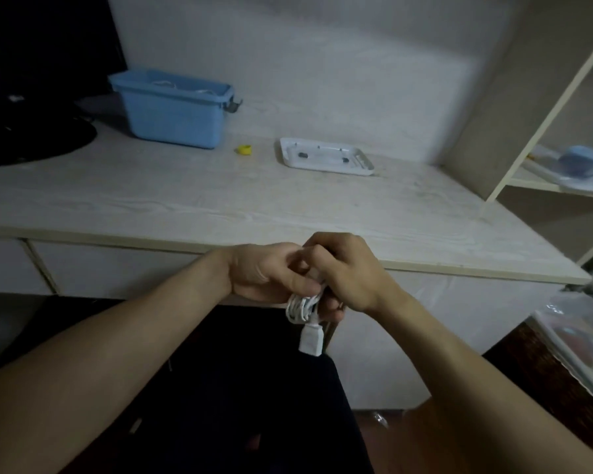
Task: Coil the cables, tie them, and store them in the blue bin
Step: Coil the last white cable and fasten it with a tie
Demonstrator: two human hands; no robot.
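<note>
My left hand [267, 271]: fingers curled round the top of the white cable bundle, thumb lying across toward my right hand; it sits just in front of the desk edge.
My right hand [344, 271]: knuckles up, fingers folded tight over the same bundle, touching my left hand; I cannot tell exactly what the fingertips pinch, as they are hidden under the hand.
White cable [300, 307]: coiled into a small bundle of loops, held between both my hands, below the desk edge and above my lap.
Cable plug [311, 340]: a white block-shaped end hanging down from the coil, free of my fingers.
Blue bin [175, 111]: stands at the far left of the desk by the wall, open at the top, with thin white cable showing just inside the rim; well apart from my hands.
Desk [220, 196]: pale wood-grain top, its front edge just behind my hands.
White tray [326, 157]: lies flat toward the back of the desk, right of the bin.
Yellow item [243, 150]: small, on the desk between the bin and the tray; too small to tell what it is.
Shelf unit [545, 131]: stands at the right end of the desk, with blurred bluish things on a shelf.
</note>
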